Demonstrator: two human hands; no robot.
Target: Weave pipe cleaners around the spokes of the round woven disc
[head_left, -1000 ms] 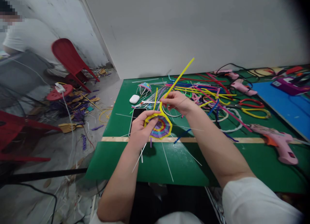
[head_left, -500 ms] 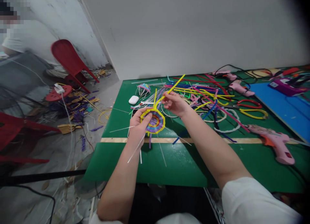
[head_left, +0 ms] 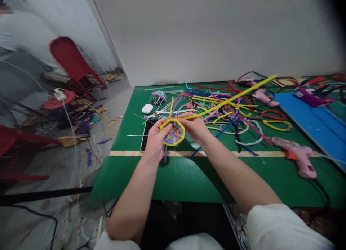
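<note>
My left hand point(head_left: 159, 134) is closed on a round woven disc point(head_left: 175, 135) with a purple middle, coloured rings and a yellow rim, its thumb lying across the face. Thin pale spokes stick out around the disc. A long yellow pipe cleaner point(head_left: 235, 98) runs from the disc's top edge up to the right. My right hand point(head_left: 196, 125) pinches this pipe cleaner close to the rim. Another short yellow end point(head_left: 171, 106) stands up from the top of the disc, and a purple strip point(head_left: 165, 154) hangs below it.
Behind my hands lies a heap of coloured pipe cleaners point(head_left: 216, 102). A pink glue gun point(head_left: 298, 154), scissors point(head_left: 275, 125) and a blue board point(head_left: 302, 113) are to the right. A phone point(head_left: 145, 138), a white case point(head_left: 147, 108) and a small woven piece point(head_left: 159, 96) are at left.
My right hand has come down to the disc's upper right edge. The yellow pipe cleaner has swung from steeply upright to a low slant toward the right. My left hand keeps its hold.
</note>
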